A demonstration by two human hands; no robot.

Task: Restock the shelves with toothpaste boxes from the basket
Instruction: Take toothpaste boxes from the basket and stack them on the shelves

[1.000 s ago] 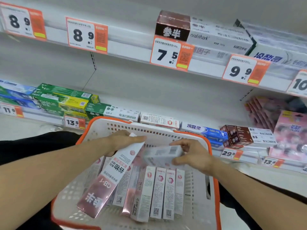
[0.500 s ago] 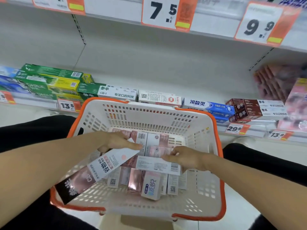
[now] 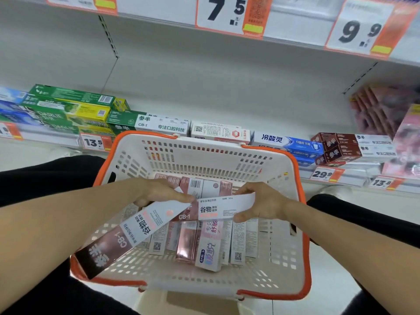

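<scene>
Both hands are down inside the basket, each with a box of its own. The left hand has its fingers curled round the white end of a long box; the box slants down and toward the person's left, and its dark pink end lies over the basket's orange rim near the left corner. The right hand pinches a second box at its right end, thumb underneath and fingers over the top, so the box lies nearly level across the basket with its printed white face up. The two boxes meet at their inner ends, just under the left fingertips.

Beneath them the loose boxes cover the middle of the basket floor, mostly pink and white, packed side by side with their long sides running away from the person; a further row stands against the far wall behind the hands.

The basket sits low in front of the person, between two dark-clothed legs. Just beyond its far rim runs the lower shelf, stocked with green boxes on the left, white ones in the middle, blue ones and brown ones on the right. Price tags hang along its edge, and bigger tags reading 7.5 and 9.9 hang from the shelf above.
</scene>
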